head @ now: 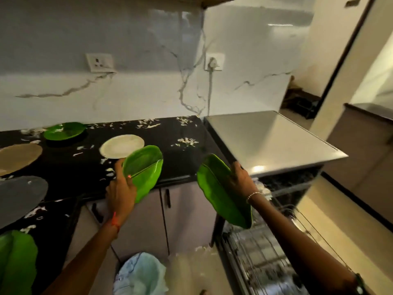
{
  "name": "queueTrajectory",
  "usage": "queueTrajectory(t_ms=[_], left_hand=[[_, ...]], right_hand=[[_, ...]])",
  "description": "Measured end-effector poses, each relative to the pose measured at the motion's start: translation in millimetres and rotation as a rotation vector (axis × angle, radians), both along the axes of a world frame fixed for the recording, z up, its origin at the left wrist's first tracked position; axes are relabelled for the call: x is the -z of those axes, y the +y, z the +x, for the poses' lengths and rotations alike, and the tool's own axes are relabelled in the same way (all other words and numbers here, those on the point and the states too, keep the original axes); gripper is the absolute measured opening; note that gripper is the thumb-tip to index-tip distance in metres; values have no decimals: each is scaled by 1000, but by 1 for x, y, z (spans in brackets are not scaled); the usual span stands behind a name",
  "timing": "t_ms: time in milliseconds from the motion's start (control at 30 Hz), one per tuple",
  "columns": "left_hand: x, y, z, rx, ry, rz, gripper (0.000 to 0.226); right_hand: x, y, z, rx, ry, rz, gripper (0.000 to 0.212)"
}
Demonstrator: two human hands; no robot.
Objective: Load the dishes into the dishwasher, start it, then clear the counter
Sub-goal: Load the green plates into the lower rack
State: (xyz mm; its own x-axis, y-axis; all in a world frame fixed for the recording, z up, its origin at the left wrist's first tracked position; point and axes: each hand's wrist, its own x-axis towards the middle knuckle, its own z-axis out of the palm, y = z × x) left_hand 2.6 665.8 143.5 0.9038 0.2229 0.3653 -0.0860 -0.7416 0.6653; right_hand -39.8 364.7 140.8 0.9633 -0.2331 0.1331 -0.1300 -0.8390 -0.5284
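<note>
Two green leaf-shaped plates, one per hand, both glossy with a raised midrib line. The left green plate [146, 165] is tilted, hollow face toward the camera, pale vein running diagonally across it. It is held over the near edge of the black tabletop [180, 165], partly in front of the cabinet doors [187, 211] below. The right green plate [221, 196] stands nearly on edge, long axis slanting down to the right, its lower tip above the left side of the open dishwasher rack [263, 267].

The left hand [121, 192] grips the left green plate by its near-left rim, thumb up along the edge, back of the hand to the camera, forearm coming in from bottom left, red thread at the wrist. The right hand [242, 179] grips the right green plate by its upper right edge, fingers curled over the rim, beaded bracelet at the wrist, forearm coming in from bottom right.

On the tabletop, which is flecked with white scraps: a white round plate [122, 145] just behind the left green plate, a far green plate [64, 130] at the back left, a tan round plate [19, 158] and a grey round plate [19, 196] at the left, and a near green plate [17, 262] at the bottom left corner. The silver dishwasher top [270, 141] sits right of the tabletop.
</note>
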Motion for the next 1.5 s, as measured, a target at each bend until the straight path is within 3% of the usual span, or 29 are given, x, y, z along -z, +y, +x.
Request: queueTrajectory(t_ms=[133,333,533,733,1067,1500], left_hand=[[28,-48,-47,188,59,36,50],[70,-119,-100,353,181,123,52],[103,-195,-159,398,256,151,50],[130,-279,-233,379,324,132,51],[142,-373,-302,338,321,155,52],[172,-428,-252,311,399,60,48]], right_hand=[[22,-43,-76,77,20,33,16],[61,-112,-171,343,107,125,24],[89,-189,-261,616,151,235,29],[108,-265,-342,788,198,387,17],[114,-338,-374,718,164,428,27],[126,-382,-303,445,259,303,34]])
